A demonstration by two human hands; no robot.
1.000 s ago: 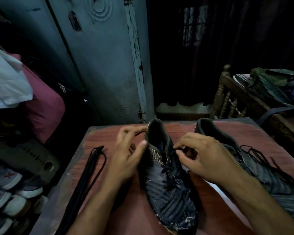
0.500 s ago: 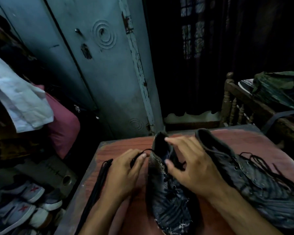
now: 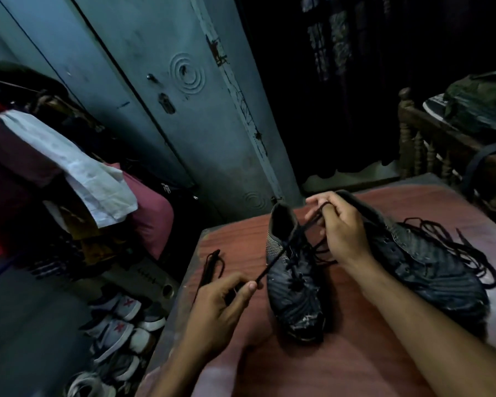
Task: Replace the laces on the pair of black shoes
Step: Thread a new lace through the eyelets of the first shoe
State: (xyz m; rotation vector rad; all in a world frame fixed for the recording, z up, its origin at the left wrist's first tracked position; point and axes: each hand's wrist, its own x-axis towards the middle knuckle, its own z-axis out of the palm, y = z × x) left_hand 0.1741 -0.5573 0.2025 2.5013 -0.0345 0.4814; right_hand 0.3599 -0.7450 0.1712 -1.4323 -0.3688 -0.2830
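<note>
Hands (image 3: 269,262) pinching the near shoe's lace (image 3: 281,250), second shoe (image 3: 430,270) just behind, spare laces (image 3: 209,267) beside.

Two bare forearms reach forward from the bottom edge. The left hand (image 3: 222,305) sits low and near the body, back of the hand up, fingers curled, thumb and forefinger pinching one end of a black lace (image 3: 281,250). The right hand (image 3: 338,224) is farther forward and higher, its wrist bent, fingers curled around the other part of the same lace, which runs taut between the two hands.
</note>
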